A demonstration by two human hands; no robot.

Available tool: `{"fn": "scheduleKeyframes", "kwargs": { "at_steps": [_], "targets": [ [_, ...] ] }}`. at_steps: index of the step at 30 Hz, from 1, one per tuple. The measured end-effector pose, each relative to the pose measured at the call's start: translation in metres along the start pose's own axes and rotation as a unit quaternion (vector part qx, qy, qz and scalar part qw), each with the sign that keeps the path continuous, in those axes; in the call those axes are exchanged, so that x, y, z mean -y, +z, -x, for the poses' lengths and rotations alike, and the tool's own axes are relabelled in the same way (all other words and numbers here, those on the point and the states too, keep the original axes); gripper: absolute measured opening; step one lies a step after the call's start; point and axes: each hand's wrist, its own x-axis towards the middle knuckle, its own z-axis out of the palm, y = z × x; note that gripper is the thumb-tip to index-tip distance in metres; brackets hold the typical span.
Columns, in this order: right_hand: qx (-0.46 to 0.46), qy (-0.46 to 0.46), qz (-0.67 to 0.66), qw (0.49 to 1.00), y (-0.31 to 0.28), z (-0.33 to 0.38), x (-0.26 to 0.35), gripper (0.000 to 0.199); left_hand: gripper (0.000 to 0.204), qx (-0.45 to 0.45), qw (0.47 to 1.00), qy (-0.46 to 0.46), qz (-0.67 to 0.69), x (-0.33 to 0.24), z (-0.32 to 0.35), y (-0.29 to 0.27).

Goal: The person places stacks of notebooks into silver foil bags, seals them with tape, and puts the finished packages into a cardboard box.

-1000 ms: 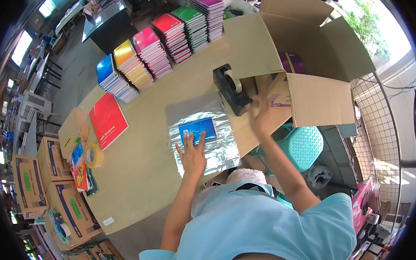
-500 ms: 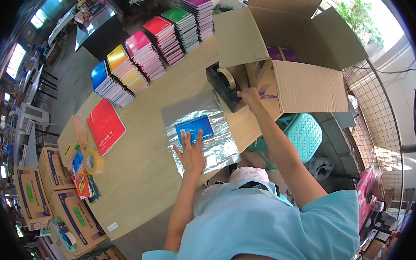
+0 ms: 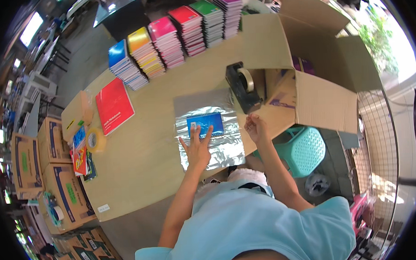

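Observation:
A small blue spiral notebook (image 3: 213, 122) lies on a clear, shiny plastic sheet or bag (image 3: 232, 152) near the table's front edge. My left hand (image 3: 198, 152) rests flat over its lower left part, fingers spread. Just right of the plastic, my right hand (image 3: 257, 129) is raised with thumb and fingertips pinched together. Whatever they may hold is too small to make out. Close beyond that hand stands a black tape dispenser (image 3: 239, 87) with a tape roll (image 3: 246, 79) in it.
Several stacks of coloured notebooks (image 3: 164, 32) line the table's far edge. A red notebook (image 3: 115, 106) and a yellowish tape roll (image 3: 96, 140) lie left. An open cardboard box (image 3: 326, 97) stands right, above a green stool (image 3: 306, 152). Cartons (image 3: 71, 187) are stacked beside the table's left side.
My right hand has drawn back from the dispenser's near end toward me, its fingers now pinched. My left hand stays on the blue notebook. The whole view has shifted slightly.

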Motion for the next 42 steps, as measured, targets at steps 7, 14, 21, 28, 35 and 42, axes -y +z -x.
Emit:
{"fn": "scheduleKeyframes", "kwargs": {
  "at_steps": [7,14,21,28,35,42],
  "targets": [
    [0.471,-0.143,0.724,0.483,0.148,-0.021,-0.028,0.028,0.081,-0.047,0.999,0.021,-0.008,0.011,0.007,0.021],
    [0.374,-0.144,0.89,0.218,0.17,-0.042,-0.062,0.061,0.088,0.029,0.999,-0.007,0.021,0.001,0.002,0.007],
    [0.359,-0.282,0.876,0.156,0.162,-0.034,-0.027,0.066,0.099,-0.015,0.999,0.037,-0.025,0.008,0.015,0.002],
    [0.347,-0.205,0.875,0.267,0.149,-0.048,-0.023,0.064,0.084,-0.05,0.935,-0.35,0.029,0.044,0.079,-0.019],
    [0.431,-0.107,0.806,0.391,0.15,-0.066,-0.042,0.093,0.071,-0.03,0.496,-0.248,0.832,0.001,0.019,0.058],
    [0.383,-0.249,0.577,0.677,0.084,0.029,-0.025,0.091,0.111,-0.193,0.786,-0.082,0.582,-0.055,0.023,0.016]
  ]
}}
